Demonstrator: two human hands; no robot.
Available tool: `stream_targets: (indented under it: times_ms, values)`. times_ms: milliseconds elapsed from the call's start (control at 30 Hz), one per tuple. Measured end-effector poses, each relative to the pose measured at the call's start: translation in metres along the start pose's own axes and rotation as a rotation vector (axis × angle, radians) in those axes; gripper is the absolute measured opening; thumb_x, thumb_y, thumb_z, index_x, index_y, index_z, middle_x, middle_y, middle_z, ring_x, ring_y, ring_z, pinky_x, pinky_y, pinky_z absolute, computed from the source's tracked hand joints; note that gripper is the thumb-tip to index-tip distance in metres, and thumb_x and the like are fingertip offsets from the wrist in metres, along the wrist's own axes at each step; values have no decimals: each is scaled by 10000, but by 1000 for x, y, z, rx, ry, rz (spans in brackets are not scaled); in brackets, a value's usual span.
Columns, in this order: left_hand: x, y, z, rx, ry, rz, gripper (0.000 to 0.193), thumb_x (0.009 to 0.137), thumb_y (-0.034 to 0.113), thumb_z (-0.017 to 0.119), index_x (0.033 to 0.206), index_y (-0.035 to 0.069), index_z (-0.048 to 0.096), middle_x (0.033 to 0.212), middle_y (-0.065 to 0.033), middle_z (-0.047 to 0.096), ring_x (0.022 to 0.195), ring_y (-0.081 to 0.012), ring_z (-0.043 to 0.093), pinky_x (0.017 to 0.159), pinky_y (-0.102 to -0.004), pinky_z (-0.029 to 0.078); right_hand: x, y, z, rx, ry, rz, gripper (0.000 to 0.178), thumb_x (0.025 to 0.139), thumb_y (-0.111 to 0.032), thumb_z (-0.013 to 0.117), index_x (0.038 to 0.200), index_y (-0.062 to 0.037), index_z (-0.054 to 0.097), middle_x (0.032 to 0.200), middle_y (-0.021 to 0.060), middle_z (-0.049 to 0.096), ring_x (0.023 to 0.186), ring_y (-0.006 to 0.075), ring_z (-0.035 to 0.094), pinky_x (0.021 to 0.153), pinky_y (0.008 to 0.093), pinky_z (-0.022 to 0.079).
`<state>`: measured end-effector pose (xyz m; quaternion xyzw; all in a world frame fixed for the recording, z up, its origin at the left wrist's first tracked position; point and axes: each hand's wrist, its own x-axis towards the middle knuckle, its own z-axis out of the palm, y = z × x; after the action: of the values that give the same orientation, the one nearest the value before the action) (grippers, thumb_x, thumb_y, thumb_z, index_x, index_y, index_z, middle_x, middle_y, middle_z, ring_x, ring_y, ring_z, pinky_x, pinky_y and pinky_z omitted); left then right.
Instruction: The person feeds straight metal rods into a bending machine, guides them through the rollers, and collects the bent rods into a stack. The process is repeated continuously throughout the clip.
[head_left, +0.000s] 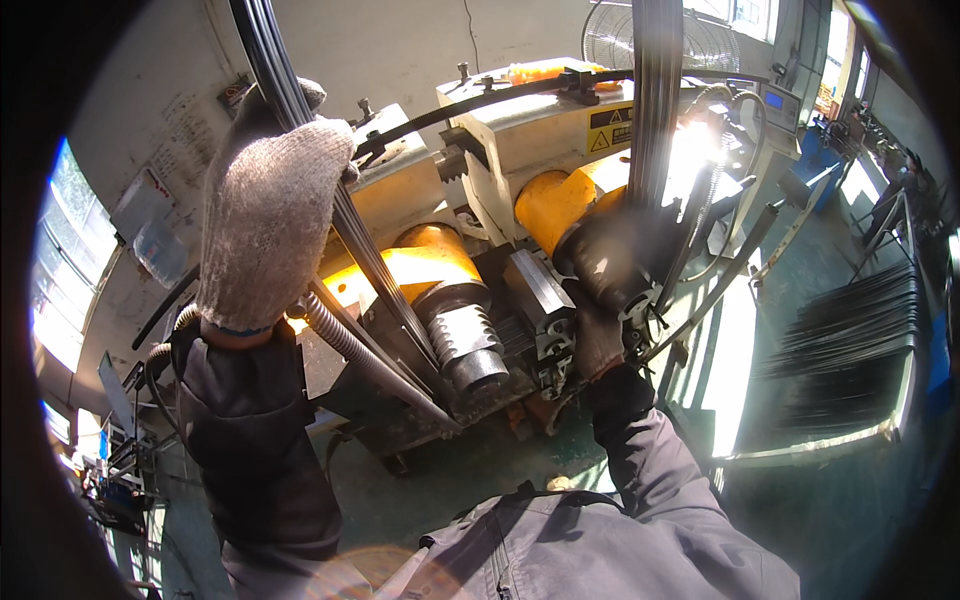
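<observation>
My left hand [270, 215], in a pale knitted glove, is raised at the upper left. Its fingers wrap round a bundle of thin dark metal rods [272, 55], which slants down past the hand toward a grooved metal roller [462, 340] on the machine. Low among the machine parts is my right hand [598, 345], beside a dark roller [605, 260] and a block-shaped metal guide [538, 290]. Shadow and the parts hide its fingers. A second bundle of rods [655, 100] rises almost upright above the dark roller.
Yellow curved arms [555, 205] carry the rollers. A flexible metal hose [345, 340] runs below my left hand. At the right, a rack [895, 430] holds many long dark rods. A control box [778, 105] and a wire fan guard [612, 40] stand behind.
</observation>
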<state>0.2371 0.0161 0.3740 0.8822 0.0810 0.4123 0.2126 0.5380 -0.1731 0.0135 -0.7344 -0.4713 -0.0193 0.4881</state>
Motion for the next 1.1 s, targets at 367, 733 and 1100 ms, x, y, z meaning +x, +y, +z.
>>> stream_targets:
  times_ms: [367,733,1100]
  values:
    - [17,40,-1,186,-79,-151,242,1118,124,672,1330,38,752,1234,-191,755,1130,-277,778,1010,-405,660,5,-8,5,254,34,171,340,1101,-123,591,1413,-79,720,1140,55,704,789,126,653,678,302,552]
    - [25,58,-6,325,57,-257,278,1111,187,692,1299,-16,730,1045,-112,803,959,-179,805,913,-305,660,7,-23,-1,722,48,499,267,1106,-179,616,1306,-64,750,1218,128,748,1119,253,723,965,374,557]
    - [-5,60,-27,445,-312,-22,215,1086,78,652,1253,33,779,1231,-134,823,1080,-244,826,995,-362,657,-4,21,21,-76,117,-199,448,848,-57,731,1295,-49,749,1071,170,768,901,360,761,753,441,608]
